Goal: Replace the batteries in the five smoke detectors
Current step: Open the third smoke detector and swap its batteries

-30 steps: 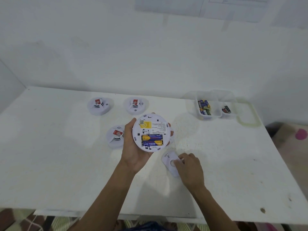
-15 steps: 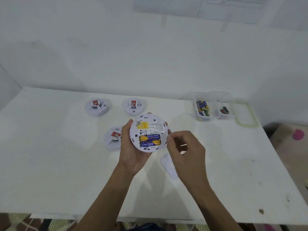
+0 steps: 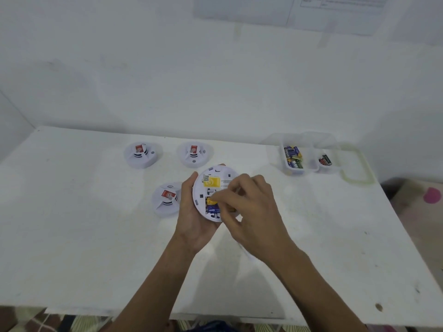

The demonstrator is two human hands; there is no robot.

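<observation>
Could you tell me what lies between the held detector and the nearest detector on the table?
In the head view, the left hand, gripping the held detector.

Lighting diffuse, cool, moderately bright; faint soft shadows on the table [image 3: 72, 248]; wide-angle bowing toward edges; overall softness, print on the wall sheet [image 3: 242, 10] unreadable.
</observation>
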